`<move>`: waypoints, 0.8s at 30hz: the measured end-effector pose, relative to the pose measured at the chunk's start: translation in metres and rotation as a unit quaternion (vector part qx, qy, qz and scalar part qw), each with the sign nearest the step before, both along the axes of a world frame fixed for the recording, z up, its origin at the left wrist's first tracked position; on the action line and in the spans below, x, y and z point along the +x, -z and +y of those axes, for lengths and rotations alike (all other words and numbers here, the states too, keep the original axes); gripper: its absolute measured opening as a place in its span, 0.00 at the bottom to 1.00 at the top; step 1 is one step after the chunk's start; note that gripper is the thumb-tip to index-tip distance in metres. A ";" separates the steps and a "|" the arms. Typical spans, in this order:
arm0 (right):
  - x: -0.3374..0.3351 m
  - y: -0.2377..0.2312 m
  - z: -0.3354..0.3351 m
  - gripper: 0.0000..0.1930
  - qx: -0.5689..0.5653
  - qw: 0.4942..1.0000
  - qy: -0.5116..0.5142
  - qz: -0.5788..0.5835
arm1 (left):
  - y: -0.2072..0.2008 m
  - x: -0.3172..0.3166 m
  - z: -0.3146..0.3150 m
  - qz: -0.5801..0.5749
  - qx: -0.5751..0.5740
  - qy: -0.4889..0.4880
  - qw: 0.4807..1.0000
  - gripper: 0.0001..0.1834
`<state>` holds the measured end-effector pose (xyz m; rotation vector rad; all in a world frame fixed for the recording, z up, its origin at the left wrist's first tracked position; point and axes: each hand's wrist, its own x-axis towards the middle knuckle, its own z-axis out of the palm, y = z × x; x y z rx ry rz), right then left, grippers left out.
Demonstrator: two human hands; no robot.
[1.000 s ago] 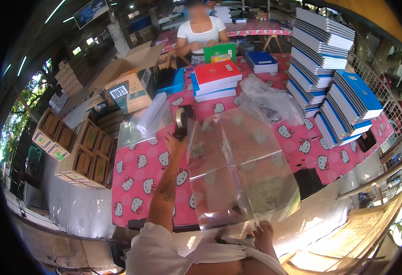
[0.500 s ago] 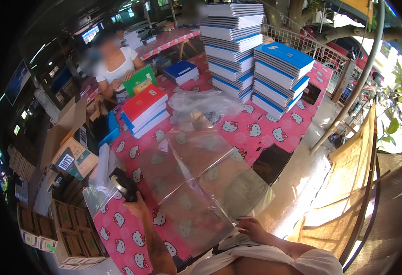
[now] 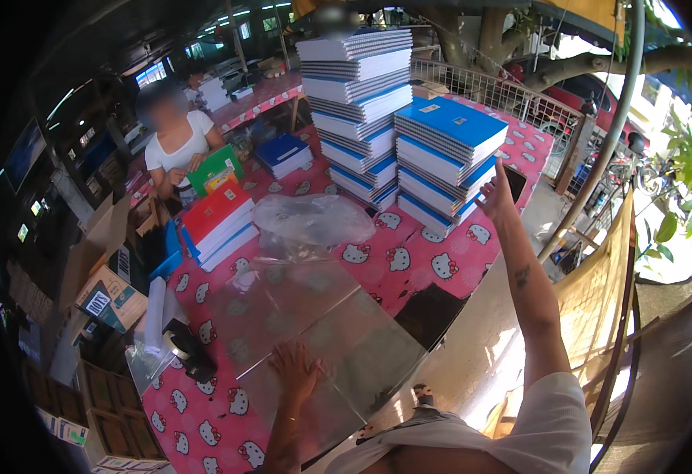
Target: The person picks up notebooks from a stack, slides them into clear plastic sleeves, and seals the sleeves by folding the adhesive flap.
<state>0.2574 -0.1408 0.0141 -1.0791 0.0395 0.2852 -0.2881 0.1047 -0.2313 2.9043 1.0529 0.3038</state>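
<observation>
My left hand (image 3: pixel 296 371) lies flat with spread fingers on a clear plastic sheet (image 3: pixel 290 296) covering the near part of the table. Far to the right, my outstretched right hand (image 3: pixel 496 196) is at the side of the shorter stack of blue spiral notebooks (image 3: pixel 452 130). Its fingers look apart, and nothing shows in them; whether they touch the stack I cannot tell. A taller stack of notebooks (image 3: pixel 358 103) rises just left of it. Near the table's left edge stands a black tape dispenser (image 3: pixel 190 352), apart from my left hand.
A crumpled clear plastic bag (image 3: pixel 314 221) lies beyond the sheet on the pink patterned table (image 3: pixel 448 265). Red-topped notebooks (image 3: pixel 218 215) and blue ones (image 3: pixel 283 152) stand farther back. A person (image 3: pixel 184 144) across the table holds a green notebook (image 3: pixel 213 171). Cardboard boxes (image 3: pixel 113 296) sit left.
My left hand has left the tape dispenser and come down on the plastic sheet. My right hand has gone from the sheet's near edge out to the shorter notebook stack.
</observation>
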 end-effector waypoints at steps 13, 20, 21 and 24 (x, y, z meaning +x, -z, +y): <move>0.184 -0.052 0.038 0.36 -0.001 0.993 0.115 -0.022 | -0.126 0.111 -0.062 -0.230 -0.044 -0.065 0.970 0.37; 0.125 -0.075 0.073 0.24 0.240 0.963 0.069 -0.097 | -0.226 0.214 -0.090 -0.404 -0.043 0.108 0.907 0.33; 0.087 -0.064 0.084 0.18 0.257 0.961 0.017 -0.098 | -0.235 0.215 -0.087 -0.427 -0.041 0.117 0.896 0.34; 0.027 -0.063 0.036 0.25 0.320 0.935 -0.127 -0.082 | -0.270 0.277 -0.095 -0.449 -0.420 0.159 0.773 0.38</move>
